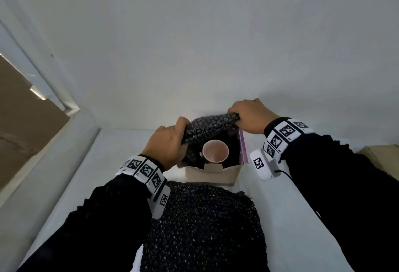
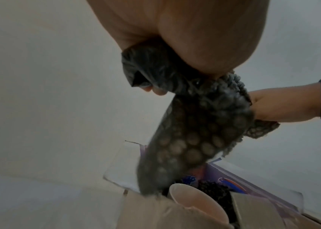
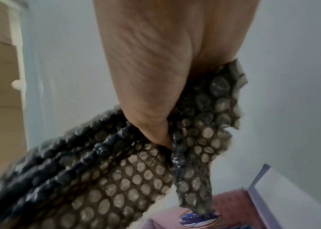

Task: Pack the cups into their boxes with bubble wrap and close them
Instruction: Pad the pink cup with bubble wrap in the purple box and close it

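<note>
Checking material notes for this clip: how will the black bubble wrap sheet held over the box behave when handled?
Likely floppy: the bubble wrap sheet sags and bunches between the left hand and right hand. Probably light, since a corner grip holds it up. Unlikely to slip; it crumples into each fist.

cup [image 1: 215,151]: its lower body sits hidden down in the box [image 1: 212,176], among the dark wrap.
box floor: cannot be seen.
left hand [image 1: 166,147]: fingertips buried in the bubble wrap [image 1: 207,128]; the grip itself is covered.
right hand [image 1: 251,118]: fingertips tucked under the wrap's far corner.
second sheet of bubble wrap [image 1: 203,228]: cut off by the head view's lower edge, and partly under the sleeves.
cardboard [image 1: 380,157] at the right: cut by the edge.
print on the box flap [image 3: 196,217]: blurred, unreadable.
</note>
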`<state>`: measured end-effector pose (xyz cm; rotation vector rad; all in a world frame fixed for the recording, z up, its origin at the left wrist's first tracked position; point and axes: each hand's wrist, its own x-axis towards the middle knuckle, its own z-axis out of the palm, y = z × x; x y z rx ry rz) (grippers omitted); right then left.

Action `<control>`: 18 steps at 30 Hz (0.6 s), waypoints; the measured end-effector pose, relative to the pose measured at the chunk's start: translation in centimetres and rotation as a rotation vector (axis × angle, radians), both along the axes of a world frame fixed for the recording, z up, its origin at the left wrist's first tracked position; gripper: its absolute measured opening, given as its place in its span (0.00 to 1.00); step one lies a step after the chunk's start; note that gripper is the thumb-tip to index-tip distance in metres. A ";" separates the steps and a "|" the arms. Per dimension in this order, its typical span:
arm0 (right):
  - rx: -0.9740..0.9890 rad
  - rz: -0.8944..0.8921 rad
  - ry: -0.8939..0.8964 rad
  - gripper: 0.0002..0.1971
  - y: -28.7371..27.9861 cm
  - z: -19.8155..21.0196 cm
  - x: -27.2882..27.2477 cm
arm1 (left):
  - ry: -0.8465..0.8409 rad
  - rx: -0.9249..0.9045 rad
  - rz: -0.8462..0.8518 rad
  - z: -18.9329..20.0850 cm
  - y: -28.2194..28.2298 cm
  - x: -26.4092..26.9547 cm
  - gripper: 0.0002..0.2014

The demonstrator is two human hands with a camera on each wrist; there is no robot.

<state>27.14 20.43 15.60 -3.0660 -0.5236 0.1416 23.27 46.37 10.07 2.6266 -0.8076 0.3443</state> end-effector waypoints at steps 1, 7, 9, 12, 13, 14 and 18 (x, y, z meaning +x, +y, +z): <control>0.087 -0.021 0.052 0.15 0.0 -0.2 0.4 | 0.012 -0.019 0.002 -0.3 0.0 0.1 0.19; 0.379 -0.170 0.236 0.19 0.5 -1.8 2.0 | 0.022 -0.104 0.058 -2.7 -0.9 0.2 0.26; 0.515 -0.174 0.348 0.21 1.2 -2.2 2.1 | 0.037 -0.039 0.100 -3.7 -1.5 0.2 0.28; 0.602 -0.101 0.313 0.20 2.5 -4.1 3.2 | 0.095 0.128 0.137 -5.0 -2.2 -0.1 0.23; 0.582 -0.109 0.296 0.18 3.1 -4.6 3.4 | 0.107 0.157 0.120 -5.2 -2.4 -0.3 0.19; 0.587 -0.112 0.261 0.15 3.5 -5.2 3.5 | 0.117 0.178 0.101 -5.4 -2.6 -0.5 0.16; 0.638 0.039 0.040 0.18 4.6 -8.1 3.5 | 0.063 0.302 0.074 -6.1 -2.6 -2.0 0.19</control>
